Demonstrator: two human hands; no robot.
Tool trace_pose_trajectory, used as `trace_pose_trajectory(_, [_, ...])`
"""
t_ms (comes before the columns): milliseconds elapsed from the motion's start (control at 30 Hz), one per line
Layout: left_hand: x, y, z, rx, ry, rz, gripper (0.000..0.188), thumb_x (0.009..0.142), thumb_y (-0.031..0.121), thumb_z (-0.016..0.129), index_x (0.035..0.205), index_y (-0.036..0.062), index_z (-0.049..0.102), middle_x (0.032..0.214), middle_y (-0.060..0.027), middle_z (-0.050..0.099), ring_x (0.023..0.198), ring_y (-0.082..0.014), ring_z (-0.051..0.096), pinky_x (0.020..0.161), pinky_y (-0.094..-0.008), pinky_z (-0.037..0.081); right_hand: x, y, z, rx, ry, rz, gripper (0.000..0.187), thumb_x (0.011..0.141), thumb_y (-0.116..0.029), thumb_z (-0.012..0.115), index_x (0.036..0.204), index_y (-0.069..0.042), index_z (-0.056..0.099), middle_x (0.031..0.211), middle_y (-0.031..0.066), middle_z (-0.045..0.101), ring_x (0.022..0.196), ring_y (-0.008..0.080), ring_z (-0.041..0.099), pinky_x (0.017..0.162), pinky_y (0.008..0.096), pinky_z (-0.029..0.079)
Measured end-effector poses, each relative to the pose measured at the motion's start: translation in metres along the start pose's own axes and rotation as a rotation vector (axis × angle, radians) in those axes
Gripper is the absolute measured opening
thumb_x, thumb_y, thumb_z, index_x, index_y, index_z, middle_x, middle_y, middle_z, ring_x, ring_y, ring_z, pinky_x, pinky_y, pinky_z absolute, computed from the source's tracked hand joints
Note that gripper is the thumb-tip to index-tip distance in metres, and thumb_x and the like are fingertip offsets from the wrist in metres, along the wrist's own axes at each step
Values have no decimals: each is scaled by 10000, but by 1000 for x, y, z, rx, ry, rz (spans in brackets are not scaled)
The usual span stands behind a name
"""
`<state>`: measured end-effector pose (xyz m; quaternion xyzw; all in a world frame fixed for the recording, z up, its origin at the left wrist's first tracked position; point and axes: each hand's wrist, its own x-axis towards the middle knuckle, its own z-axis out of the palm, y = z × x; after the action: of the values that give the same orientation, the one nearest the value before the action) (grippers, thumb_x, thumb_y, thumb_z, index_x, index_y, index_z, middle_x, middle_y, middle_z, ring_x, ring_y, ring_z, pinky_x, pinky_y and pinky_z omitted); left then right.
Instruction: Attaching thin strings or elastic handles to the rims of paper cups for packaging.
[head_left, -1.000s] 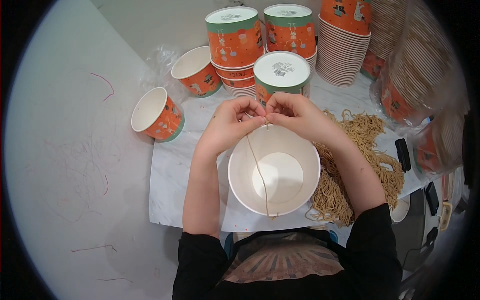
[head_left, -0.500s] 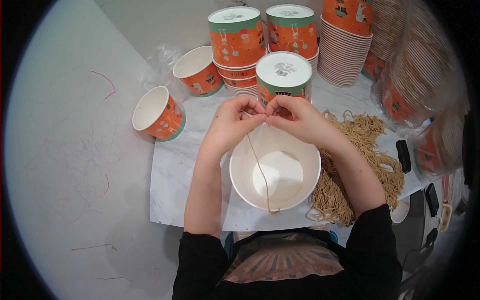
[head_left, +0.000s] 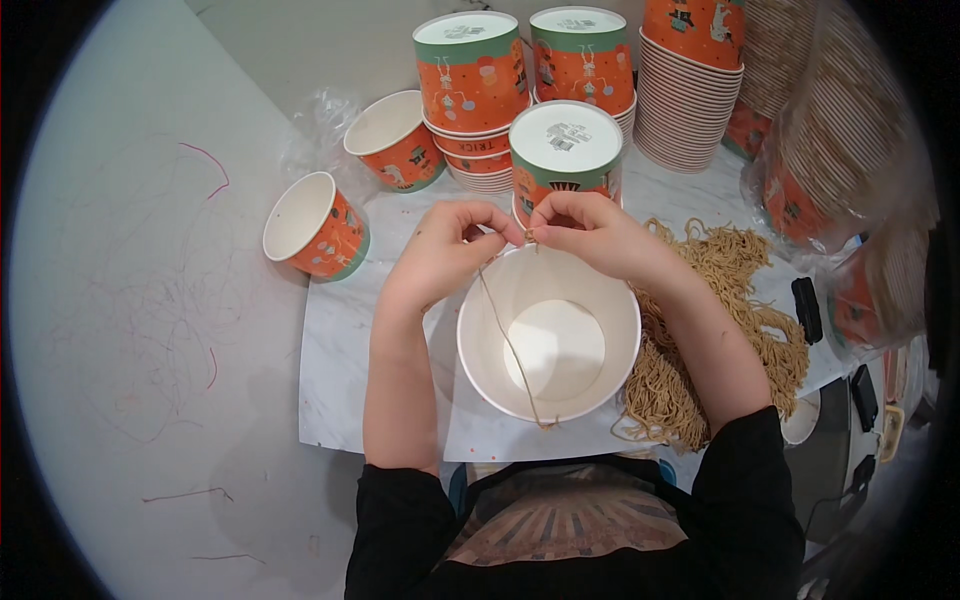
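A large white-lined paper bucket [head_left: 618, 318] stands upright in front of me, its mouth facing up. A thin tan cord [head_left: 506, 337] is fastened at its near rim and crosses the opening toward my left hand [head_left: 440, 252]. That hand is closed in a pinch on the cord at the far rim. Beside it, my right hand [head_left: 598, 232] pinches the cord too, at a small knot or loop on the same rim. My fingertips partly hide the knot. Right of the bucket lies a heap of tan cords [head_left: 672, 385], partly under my right forearm.
Upside-down orange and green buckets [head_left: 472, 85] stand behind, with an inverted bucket [head_left: 565, 140] just beyond my hands. Two more buckets [head_left: 300, 215] lie tilted at left. A tall nested stack [head_left: 685, 105] and plastic-wrapped stacks [head_left: 800, 190] fill the right. A black object [head_left: 806, 310] lies nearby.
My left hand has moved slightly left, away from the right fingertips, and the cord has shifted left with it. A small knot or loop now shows at the far rim.
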<state>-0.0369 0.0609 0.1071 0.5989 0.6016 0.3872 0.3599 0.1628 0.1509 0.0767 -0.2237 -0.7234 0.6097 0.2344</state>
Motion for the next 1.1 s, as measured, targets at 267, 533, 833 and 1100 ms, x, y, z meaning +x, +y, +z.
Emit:
trace_pose_trajectory(267, [-2, 2, 0, -35, -35, -46, 159, 842, 112, 678, 923, -13, 733, 732, -2, 647, 659, -41, 551, 583, -236, 437, -1, -4, -1, 143, -53, 117, 108, 916, -125, 666, 937, -20, 653, 864, -13, 638, 796, 49, 580, 698, 222, 476])
trace_pose_trajectory(533, [-1, 6, 5, -65, 21, -106, 175, 856, 167, 755, 889, -4, 733, 754, 18, 658, 668, -33, 542, 607, -210, 427, 1, 7, 4, -102, 106, -143, 172, 893, -141, 704, 922, 24, 662, 891, 62, 671, 827, 113, 634, 730, 270, 511])
trace_pose_trajectory(833, [-2, 8, 3, -132, 9, -90, 161, 862, 132, 749, 921, -10, 702, 805, 0, 675, 666, -36, 571, 601, -209, 458, -1, 4, 3, -166, 140, -130, 180, 893, -154, 704, 914, 21, 669, 892, 79, 674, 810, 124, 630, 722, 275, 508])
trace_pose_trajectory(1100, [0, 4, 2, -180, -6, -57, 140, 869, 115, 752, 926, -3, 702, 829, 0, 686, 704, -46, 603, 620, -213, 476, -5, 1, 5, -197, 108, -183, 180, 872, -151, 724, 906, 18, 672, 908, 94, 671, 813, 151, 652, 741, 291, 525])
